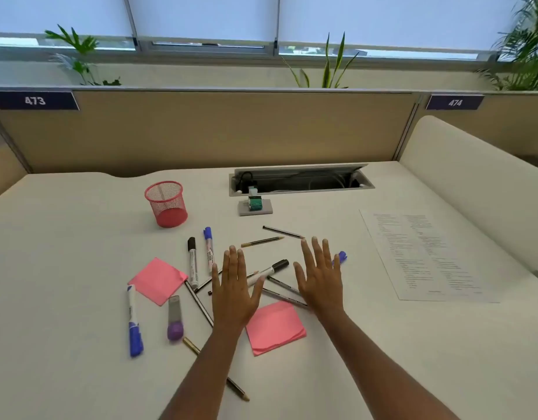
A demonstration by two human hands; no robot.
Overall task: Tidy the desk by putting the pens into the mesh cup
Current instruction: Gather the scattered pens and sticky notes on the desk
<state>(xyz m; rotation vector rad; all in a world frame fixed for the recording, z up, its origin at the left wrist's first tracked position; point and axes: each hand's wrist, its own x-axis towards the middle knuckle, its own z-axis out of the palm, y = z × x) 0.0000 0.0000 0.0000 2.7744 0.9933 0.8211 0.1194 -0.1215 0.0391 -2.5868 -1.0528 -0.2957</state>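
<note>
The red mesh cup [166, 204] stands upright toward the far edge of the table [64, 268], left of the middle, with no pen showing in it. The pens [284, 295] lie scattered flat in the middle of the table, nearer to me than the cup and apart from it. A black-capped marker [192, 262] and a blue-capped marker [209, 250] lie side by side just this side of the cup. A blue marker [133, 321] and a purple-capped highlighter [174, 318] lie further left, toward the near edge. A gold pencil [261, 241] lies beyond my fingertips.

My left hand [235, 289] and right hand [320, 277] are both palm down over the pile, fingers straight and spread, holding nothing. I cannot tell whether they touch the pens beneath. Another black-capped marker [270, 269] shows in the gap between them.

One pink sticky note [156, 280] lies left of my left hand, a second pink note [275, 327] between my wrists. A printed sheet [428, 256] lies toward the right edge. An open cable tray [301, 178] sits at the far edge, with a small grey block [255, 207] just in front of it.
</note>
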